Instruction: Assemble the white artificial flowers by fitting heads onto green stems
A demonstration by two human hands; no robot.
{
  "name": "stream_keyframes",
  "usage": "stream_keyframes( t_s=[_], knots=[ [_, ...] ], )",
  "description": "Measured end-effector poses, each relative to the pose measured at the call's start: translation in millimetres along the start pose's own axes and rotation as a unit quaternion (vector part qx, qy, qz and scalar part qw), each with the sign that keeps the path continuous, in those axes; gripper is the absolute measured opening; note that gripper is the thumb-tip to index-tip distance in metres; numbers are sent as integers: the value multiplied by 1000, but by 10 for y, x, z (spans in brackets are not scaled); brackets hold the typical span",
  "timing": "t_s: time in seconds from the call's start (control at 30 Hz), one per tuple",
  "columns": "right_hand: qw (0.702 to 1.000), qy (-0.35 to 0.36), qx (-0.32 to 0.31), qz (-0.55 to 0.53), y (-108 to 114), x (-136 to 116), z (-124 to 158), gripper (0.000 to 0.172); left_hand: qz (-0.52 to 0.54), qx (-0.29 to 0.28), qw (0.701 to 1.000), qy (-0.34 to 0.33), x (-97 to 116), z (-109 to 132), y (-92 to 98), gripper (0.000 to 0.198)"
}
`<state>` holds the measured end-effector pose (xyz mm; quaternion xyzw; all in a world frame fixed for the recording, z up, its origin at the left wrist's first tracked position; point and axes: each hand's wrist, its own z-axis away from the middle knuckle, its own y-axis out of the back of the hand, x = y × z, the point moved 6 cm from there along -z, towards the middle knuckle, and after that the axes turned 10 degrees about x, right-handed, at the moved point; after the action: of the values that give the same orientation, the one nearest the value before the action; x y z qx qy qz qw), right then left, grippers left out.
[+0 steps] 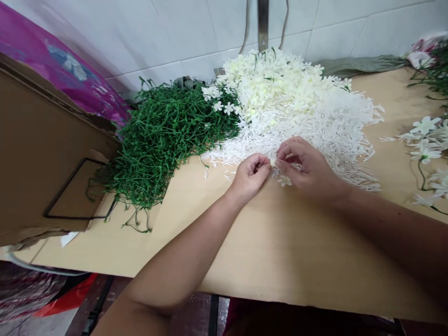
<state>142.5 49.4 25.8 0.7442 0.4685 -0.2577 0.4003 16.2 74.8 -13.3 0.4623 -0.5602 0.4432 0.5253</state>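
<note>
My left hand (250,175) and my right hand (303,165) meet over the wooden table (273,252), fingertips pinched together on a small white flower piece (272,162). A loose white flower (284,180) lies under my right hand. Just beyond the hands spreads a heap of white plastic stamens (336,126), and behind it a pile of cream flower heads (273,81). A mound of green plastic stems (164,135) lies to the left.
A brown cardboard box (42,154) stands at the left edge with a pink bag (66,70) behind it. Finished white flowers on green stems (427,149) lie at the right. A white tiled wall (182,32) backs the table.
</note>
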Motion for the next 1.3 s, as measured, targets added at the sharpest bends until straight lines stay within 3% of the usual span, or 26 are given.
stream_keyframes(
  t_s=[0.13,0.23,0.47,0.67,0.8,0.9,1.0,1.1,1.2,1.3],
  knots=[
    [974,-169,-75,-129,-90,125,41,30,21,0,1000,23,27,20,18,10],
    [948,-216,-146,-183,-164,109,69,36,29,-11,999,25,54,34,25,7],
    [914,-313,-144,-213,-179,166,80,45,-8,-34,999,-17,110,70,17,12],
    [909,-326,-142,-217,-181,170,76,45,-85,-49,991,-86,173,96,8,11],
    [911,-307,-150,-230,-171,157,97,39,-165,-50,970,-173,321,95,68,9],
    [897,-302,-214,-242,-239,77,165,33,-217,27,946,-239,449,-12,340,7],
    [871,-296,-323,-224,-349,-13,275,32,-264,212,908,-247,487,-174,909,6],
    [875,-265,-361,-182,-378,3,301,31,-383,310,844,-210,416,-285,1421,13],
    [916,-236,-299,-127,-301,139,220,33,-489,253,819,-164,276,-362,1643,22],
    [941,-226,-234,-90,-212,258,153,38,-560,185,791,-167,198,-365,1641,28]
  ],
)
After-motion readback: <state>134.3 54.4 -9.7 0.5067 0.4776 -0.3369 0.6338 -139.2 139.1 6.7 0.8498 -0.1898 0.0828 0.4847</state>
